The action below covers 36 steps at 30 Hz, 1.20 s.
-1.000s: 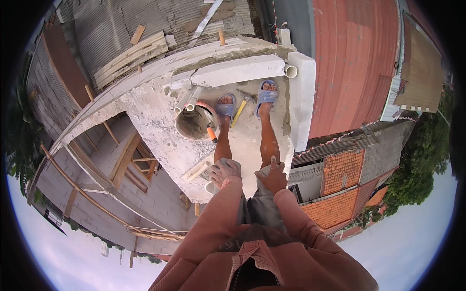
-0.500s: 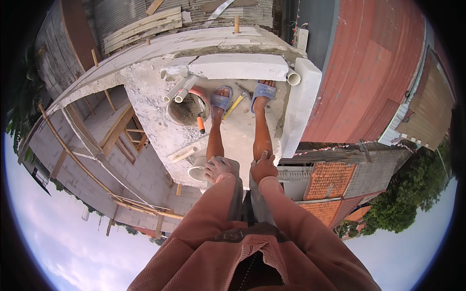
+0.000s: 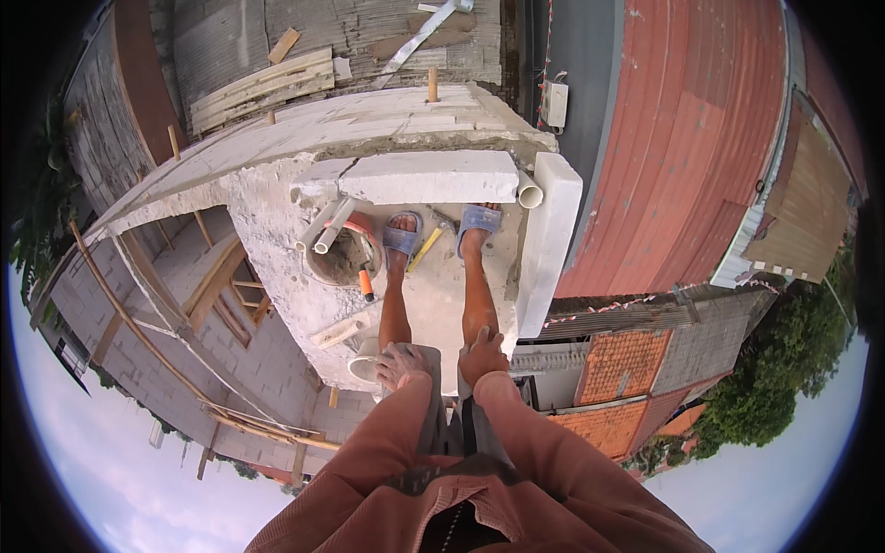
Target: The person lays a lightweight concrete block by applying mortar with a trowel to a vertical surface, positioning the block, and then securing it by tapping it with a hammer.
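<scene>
Both of my hands rest on my knees, over grey trousers [image 3: 430, 433]. My left hand [image 3: 403, 366] lies on the left knee with dusty fingers spread, holding nothing. On the right knee, my right hand [image 3: 483, 358] is draped with its fingers bent over the edge, also without an object. Between my sandalled feet lies a hammer [image 3: 426, 250] with a yellow handle. To their left stands a bucket [image 3: 318, 269] with grey mortar inside and two white pipes [image 3: 324, 226] across its rim. An orange tool handle [image 3: 366, 284] leans at the bucket's near side.
White blocks [image 3: 429, 177] line the far edge, and another block [image 3: 551, 244] runs along the right. A pipe end [image 3: 530, 192] stands at their corner. Left of my leg lie a long pale piece [image 3: 341, 331] and a round white container [image 3: 365, 362]. An opening [image 3: 217, 249] drops away left; roofs [image 3: 682, 157] lie right.
The view has shifted, so the blocks, bucket and feet sit lower and slightly further left in the picture. My hands stay on my knees.
</scene>
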Tool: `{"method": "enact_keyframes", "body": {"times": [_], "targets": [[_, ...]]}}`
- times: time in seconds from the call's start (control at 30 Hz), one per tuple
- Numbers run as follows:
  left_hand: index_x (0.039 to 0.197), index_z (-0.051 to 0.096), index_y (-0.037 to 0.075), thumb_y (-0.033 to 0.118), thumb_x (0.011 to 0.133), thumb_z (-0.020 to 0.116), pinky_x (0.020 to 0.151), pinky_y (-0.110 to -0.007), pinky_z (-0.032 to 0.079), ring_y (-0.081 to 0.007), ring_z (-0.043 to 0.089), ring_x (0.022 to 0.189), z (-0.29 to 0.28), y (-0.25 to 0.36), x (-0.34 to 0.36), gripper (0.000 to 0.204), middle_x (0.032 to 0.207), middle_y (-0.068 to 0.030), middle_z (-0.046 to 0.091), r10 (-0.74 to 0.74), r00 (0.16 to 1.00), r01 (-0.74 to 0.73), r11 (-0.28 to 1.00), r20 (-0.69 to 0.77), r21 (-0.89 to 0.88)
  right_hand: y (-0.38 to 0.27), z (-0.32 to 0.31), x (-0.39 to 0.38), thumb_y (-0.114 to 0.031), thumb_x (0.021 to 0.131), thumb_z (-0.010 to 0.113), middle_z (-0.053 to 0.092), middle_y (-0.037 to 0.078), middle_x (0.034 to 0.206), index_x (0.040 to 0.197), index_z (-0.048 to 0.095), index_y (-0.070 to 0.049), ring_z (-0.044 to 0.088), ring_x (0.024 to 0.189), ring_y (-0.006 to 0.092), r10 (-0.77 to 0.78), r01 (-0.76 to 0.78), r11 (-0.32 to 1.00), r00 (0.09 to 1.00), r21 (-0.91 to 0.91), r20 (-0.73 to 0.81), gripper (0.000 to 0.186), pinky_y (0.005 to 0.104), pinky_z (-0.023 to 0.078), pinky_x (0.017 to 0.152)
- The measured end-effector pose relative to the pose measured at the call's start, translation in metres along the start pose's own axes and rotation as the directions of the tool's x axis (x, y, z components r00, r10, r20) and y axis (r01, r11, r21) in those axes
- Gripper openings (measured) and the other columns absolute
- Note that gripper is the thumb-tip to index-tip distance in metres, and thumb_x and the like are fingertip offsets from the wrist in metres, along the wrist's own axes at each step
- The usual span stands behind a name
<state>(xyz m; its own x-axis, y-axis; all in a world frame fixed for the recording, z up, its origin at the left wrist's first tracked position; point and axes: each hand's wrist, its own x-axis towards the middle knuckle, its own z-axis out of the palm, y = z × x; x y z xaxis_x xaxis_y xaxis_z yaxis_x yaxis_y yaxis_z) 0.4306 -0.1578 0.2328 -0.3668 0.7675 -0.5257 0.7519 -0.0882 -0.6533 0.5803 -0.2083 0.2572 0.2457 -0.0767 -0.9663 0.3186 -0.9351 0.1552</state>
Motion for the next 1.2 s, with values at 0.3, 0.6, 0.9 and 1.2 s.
{"method": "enact_keyframes", "body": {"times": [0.3,0.6,0.9,1.2], "targets": [[0.14,0.054,0.025,0.057,0.093,0.055,0.101,-0.044,0.038,-0.032,0.05,0.123,-0.018,0.005,-0.001,0.057,0.141,-0.0167,0.053,-0.047,0.984,0.049,0.999,0.17,-0.007,-0.001,-0.005,0.001,-0.035,0.093,0.06,0.042,0.029,0.144,0.154,0.036,-0.005,0.066,0.11,0.0485,-0.022,0.023,0.999,1.0,-0.03,0.012,0.072,0.0522,0.054,0.094],[0.153,0.039,0.029,0.065,0.092,0.052,0.114,-0.049,0.031,-0.0382,0.039,0.14,-0.05,0.0,0.019,0.072,0.157,-0.0179,0.036,0.0,0.885,-0.018,0.999,0.466,0.034,0.0,-0.005,0.004,-0.033,0.093,0.058,0.042,0.031,0.144,0.151,0.037,0.0,0.064,0.117,0.046,-0.029,0.029,1.0,1.0,0.008,0.006,0.071,0.0503,0.052,0.099],[0.163,-0.014,0.02,0.08,0.077,0.064,0.126,-0.047,0.019,-0.043,0.013,0.155,-0.061,-0.076,0.039,0.131,0.167,-0.0265,0.01,0.219,0.486,-0.294,0.953,0.846,-0.078,0.01,0.017,0.012,-0.037,0.09,0.062,0.045,0.027,0.142,0.15,0.043,-0.003,0.069,0.106,0.0414,-0.008,0.006,1.0,0.998,-0.029,-0.063,0.072,0.0497,0.054,0.091],[0.16,-0.023,0.024,0.072,0.071,0.077,0.125,-0.045,0.023,-0.0411,0.018,0.154,0.064,-0.095,0.039,0.142,0.166,-0.025,0.011,0.072,0.737,0.057,0.984,0.672,-0.168,-0.004,0.013,0.005,-0.037,0.091,0.061,0.044,0.026,0.142,0.152,0.041,-0.004,0.069,0.107,0.0401,-0.019,0.018,0.999,0.999,-0.026,-0.037,0.072,0.0508,0.055,0.087]]}}
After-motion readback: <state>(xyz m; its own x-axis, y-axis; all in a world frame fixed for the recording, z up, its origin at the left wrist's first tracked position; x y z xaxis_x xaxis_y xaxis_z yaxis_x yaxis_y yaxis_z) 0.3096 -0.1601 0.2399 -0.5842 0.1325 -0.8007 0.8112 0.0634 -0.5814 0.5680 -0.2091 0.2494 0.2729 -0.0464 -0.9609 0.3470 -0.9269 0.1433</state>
